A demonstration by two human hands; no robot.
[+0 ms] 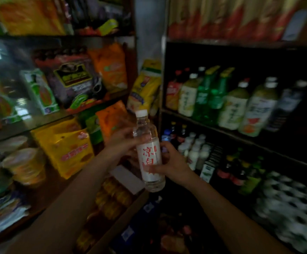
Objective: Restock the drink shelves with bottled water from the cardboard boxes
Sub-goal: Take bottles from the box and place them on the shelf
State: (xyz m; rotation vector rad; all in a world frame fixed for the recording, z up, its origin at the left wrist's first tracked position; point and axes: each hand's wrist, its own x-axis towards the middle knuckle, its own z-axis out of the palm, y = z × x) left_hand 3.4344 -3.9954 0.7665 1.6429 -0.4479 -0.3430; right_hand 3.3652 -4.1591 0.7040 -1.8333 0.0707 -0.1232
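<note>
A clear water bottle (149,153) with a white cap and a white label with red characters stands nearly upright in the middle of the view. My left hand (125,143) grips its upper body from the left. My right hand (171,165) grips its lower label from the right. The dark drink shelves (237,133) rise to the right of the bottle, holding green, pale and dark bottles in rows. Many white-capped bottles (292,204) fill the lowest shelf at the lower right.
Snack shelves (39,123) on the left carry yellow and orange bags and instant noodle cups (25,166). An open cardboard box (116,197) of orange packets sits below my hands. A yellow bag (145,88) hangs between the two shelf units.
</note>
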